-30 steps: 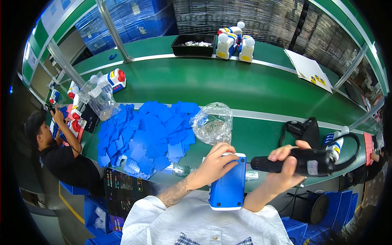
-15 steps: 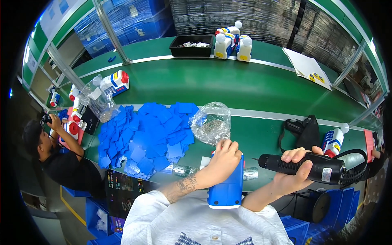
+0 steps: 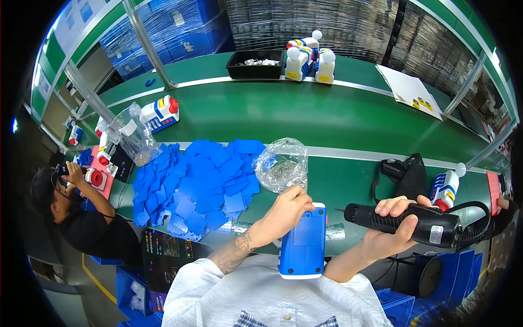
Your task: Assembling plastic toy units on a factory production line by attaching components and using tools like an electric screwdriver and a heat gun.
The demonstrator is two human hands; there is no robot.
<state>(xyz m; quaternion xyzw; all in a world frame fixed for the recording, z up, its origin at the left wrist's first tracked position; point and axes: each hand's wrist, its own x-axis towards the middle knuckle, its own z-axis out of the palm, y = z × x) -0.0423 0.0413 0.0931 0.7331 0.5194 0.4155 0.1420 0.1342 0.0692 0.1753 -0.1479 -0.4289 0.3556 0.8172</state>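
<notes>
Gripping blue casing (image 3: 303, 245) w/ left hand (image 3: 287, 206), near bench edge (image 3: 348, 246).

Head view: one fisheye camera worn on your head, looking steeply down and forward across the green conveyor table (image 3: 305, 117), your own chest at the lower edge. Close range to the table's near edge; the far edge bends toward the rim. Single view; nothing shared with another.
</notes>
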